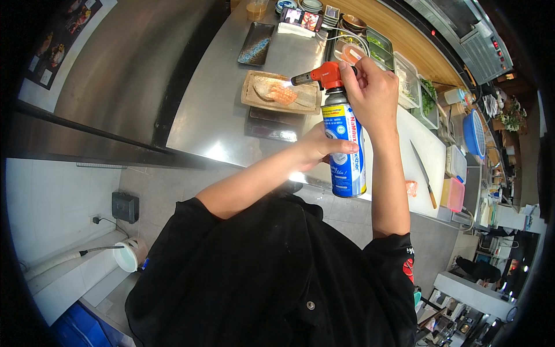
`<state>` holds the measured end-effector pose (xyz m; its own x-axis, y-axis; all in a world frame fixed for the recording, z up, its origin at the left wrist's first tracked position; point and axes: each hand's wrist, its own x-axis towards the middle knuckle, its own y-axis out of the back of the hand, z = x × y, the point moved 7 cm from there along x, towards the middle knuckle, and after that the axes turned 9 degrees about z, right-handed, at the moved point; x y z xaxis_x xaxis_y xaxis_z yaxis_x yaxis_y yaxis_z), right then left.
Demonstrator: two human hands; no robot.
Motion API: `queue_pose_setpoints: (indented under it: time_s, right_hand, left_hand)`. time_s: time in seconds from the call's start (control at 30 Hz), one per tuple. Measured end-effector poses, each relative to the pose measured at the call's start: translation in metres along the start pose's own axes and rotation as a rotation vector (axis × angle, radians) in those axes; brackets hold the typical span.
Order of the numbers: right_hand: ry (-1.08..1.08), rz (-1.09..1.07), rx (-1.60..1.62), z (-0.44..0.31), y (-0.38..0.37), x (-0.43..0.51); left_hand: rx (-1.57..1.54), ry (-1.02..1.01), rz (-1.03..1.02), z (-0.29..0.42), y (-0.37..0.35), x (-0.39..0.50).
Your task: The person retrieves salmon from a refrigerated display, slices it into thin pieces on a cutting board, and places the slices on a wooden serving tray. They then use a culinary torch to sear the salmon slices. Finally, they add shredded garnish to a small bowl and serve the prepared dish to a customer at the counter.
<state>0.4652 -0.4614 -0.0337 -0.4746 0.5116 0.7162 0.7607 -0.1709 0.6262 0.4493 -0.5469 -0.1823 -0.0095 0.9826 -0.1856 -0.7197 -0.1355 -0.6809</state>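
My left hand (318, 147) grips the blue gas canister (342, 160), thumb across its front. My right hand (375, 93) pinches the knob at the back of the red blowtorch head (331, 74) fixed on top of it. The torch's metal nozzle (302, 78) points left, a pale glow at its tip, over scored, orange-pink fish (282, 94), apparently salmon. The fish lies on a beige rectangular ceramic plate (256, 103). Below the plate's near edge is a dark flat device with a display, seemingly a digital scale (273, 130).
A knife (422, 171) and a small orange-pink piece (411, 188) lie on the white cutting board (401, 143) to the right. Behind are a dark rectangular plate (256, 44), a propped phone (301, 19) and food containers (381, 43). Another person (479, 270) is far right.
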Motion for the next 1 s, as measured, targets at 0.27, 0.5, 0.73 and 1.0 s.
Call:
queue_pose_setpoints:
  time_s: [0.27,0.5,0.73,1.0]
  right_hand:
    - [-0.032,-0.004,-0.021,0.008,0.004,-0.006]
    - [-0.047,-0.009,-0.04,0.016,0.007,-0.015]
    - [-0.077,-0.01,-0.016,0.019,0.009,-0.018]
    - [-0.061,0.016,-0.005,0.021,0.013,-0.023]
  left_hand:
    - [-0.032,0.068,-0.009,-0.013,-0.005,0.001]
    - [-0.051,0.084,-0.036,-0.02,-0.009,0.002]
    - [-0.022,0.09,-0.03,-0.024,-0.01,0.003]
    - [-0.015,0.098,-0.052,-0.028,-0.011,0.003]
